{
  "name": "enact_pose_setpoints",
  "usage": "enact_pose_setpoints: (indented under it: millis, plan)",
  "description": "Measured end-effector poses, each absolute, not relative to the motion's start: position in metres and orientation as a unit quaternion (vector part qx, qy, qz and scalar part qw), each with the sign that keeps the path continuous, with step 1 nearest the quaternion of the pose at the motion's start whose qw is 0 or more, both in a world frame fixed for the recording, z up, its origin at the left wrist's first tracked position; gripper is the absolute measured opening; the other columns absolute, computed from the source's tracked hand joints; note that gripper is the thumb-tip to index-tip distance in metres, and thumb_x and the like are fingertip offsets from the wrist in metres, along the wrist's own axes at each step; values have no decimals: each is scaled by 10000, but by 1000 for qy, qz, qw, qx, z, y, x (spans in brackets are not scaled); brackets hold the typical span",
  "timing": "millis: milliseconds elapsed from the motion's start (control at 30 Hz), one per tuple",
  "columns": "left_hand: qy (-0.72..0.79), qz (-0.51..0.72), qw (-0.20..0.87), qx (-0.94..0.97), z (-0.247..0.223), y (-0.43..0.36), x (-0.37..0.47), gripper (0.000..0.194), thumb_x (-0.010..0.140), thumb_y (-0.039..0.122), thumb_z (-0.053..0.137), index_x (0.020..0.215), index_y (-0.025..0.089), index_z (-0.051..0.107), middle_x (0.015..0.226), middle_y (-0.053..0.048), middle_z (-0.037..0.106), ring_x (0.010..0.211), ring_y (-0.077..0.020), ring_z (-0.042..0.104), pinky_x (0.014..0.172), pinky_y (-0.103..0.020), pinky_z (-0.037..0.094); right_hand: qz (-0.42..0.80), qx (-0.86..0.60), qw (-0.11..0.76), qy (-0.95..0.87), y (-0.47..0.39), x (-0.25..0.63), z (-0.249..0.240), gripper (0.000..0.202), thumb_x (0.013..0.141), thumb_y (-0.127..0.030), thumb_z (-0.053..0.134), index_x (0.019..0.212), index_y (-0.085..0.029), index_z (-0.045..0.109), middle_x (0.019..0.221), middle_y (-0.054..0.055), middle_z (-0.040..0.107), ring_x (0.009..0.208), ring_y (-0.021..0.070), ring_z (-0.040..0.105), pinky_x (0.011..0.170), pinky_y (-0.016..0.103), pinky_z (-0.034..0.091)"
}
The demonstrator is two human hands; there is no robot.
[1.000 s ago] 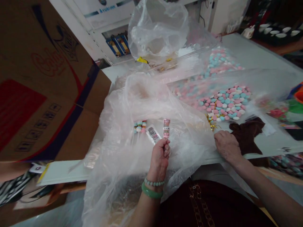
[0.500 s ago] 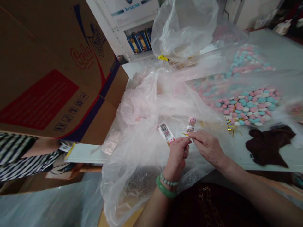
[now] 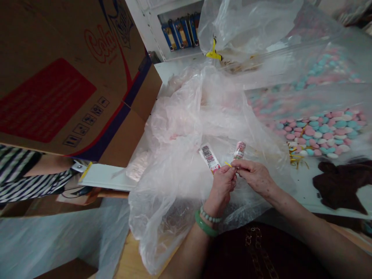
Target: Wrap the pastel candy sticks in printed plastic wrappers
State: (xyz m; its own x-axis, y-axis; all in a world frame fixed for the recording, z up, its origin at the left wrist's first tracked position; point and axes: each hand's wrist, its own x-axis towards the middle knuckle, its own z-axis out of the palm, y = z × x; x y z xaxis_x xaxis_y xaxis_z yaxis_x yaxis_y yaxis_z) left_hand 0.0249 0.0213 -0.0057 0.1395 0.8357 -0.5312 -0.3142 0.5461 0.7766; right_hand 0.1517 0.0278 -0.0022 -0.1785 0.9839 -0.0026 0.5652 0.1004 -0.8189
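My left hand [image 3: 223, 184], with a green bangle and a beaded bracelet at the wrist, is closed in a pinch. My right hand [image 3: 256, 175] pinches at the same spot, fingertips touching the left ones. A thin gold twist tie [image 3: 228, 164] sticks out between the fingertips of both hands. Just beyond them is a small clear packet [image 3: 240, 149] with pink bits inside, its near end hidden by the fingers. A white printed label [image 3: 208, 155] with a square code lies beside my left hand, its lower end partly covered.
Crumpled clear plastic bags [image 3: 174, 162] spread under my hands. Pink, blue and white candies [image 3: 325, 131] lie in plastic at right, near gold twist ties [image 3: 298, 157] and a dark brown cloth [image 3: 340, 186]. A large cardboard box [image 3: 122, 131] stands left; a yellow clip [image 3: 214, 54] is behind.
The view has shifted, so the box and bags sit differently in frame. Both hands stay pinched together; my right fingertips have come closer to the left, and less of the gold twist tie shows.
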Motion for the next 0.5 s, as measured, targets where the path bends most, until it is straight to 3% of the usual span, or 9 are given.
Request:
enact_pose_setpoints:
  millis: [100,200,333,433,500]
  plan:
    - [528,429,689,251,-5,23,27,366,708,447,642,623,182,403,453,88,358,332,-15,229,362,-184,134,328,-620,367,-611,23,143,-7,240,802,-252,523,1027,-225,601,736,-4,644,682,179,588,654,285,422]
    - [530,443,676,257,-6,22,29,369,707,459,637,626,180,410,441,96,322,346,-19,216,370,-184,131,444,-624,429,-480,23,139,-10,293,721,-295,623,992,-196,567,601,-52,543,569,139,506,581,258,386]
    - [492,415,720,258,0,22,26,369,709,469,641,634,175,431,442,94,327,342,-22,206,359,-196,101,662,-504,414,-369,26,147,-4,350,634,-251,676,968,-171,610,643,-51,529,551,97,426,516,225,327]
    - [407,325,809,273,9,23,14,362,694,464,669,657,146,501,478,69,412,336,-12,219,354,-208,89,696,-460,395,-385,24,158,6,451,606,-212,697,1048,-188,616,670,-51,542,564,93,420,523,227,340]
    - [359,256,850,287,12,25,5,361,660,446,709,714,121,561,541,38,500,337,0,234,356,-207,87,695,-432,348,-458,20,163,14,320,659,-268,692,963,-181,643,645,-37,542,566,104,437,528,240,359]
